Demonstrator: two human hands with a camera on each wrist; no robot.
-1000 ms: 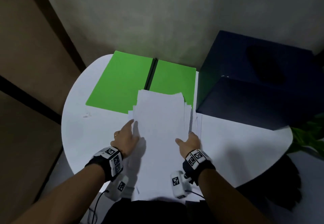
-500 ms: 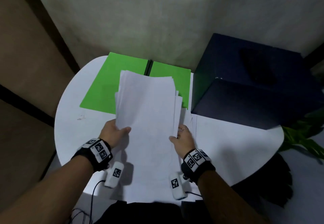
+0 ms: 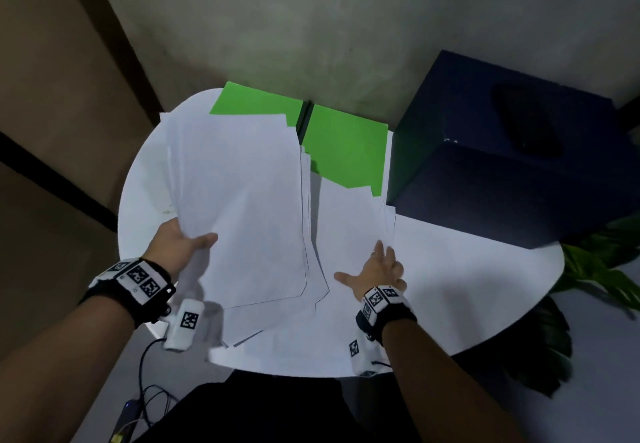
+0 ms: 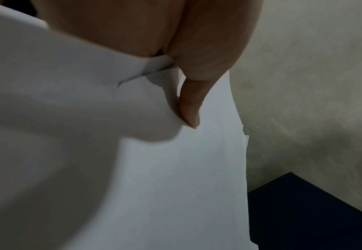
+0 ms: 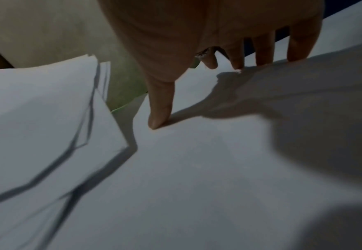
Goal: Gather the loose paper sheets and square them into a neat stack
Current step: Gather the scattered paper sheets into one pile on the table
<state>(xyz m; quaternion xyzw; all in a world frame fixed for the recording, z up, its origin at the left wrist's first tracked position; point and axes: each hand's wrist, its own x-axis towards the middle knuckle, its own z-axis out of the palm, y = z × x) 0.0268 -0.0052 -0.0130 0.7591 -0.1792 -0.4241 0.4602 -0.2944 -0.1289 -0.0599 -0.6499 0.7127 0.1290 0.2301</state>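
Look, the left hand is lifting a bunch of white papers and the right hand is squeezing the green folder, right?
Not quite. The left hand does lift a bunch of white papers, but the right hand is not squeezing the green folder. It lies flat, fingers spread, on the papers left on the table, as the head and right wrist views show.

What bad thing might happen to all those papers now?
The left hand pinches the lifted papers by one corner only, and they are fanned out, so some might slip loose and fall. The papers on the table stick out past the near edge of the table, so the flat right hand might push them off.
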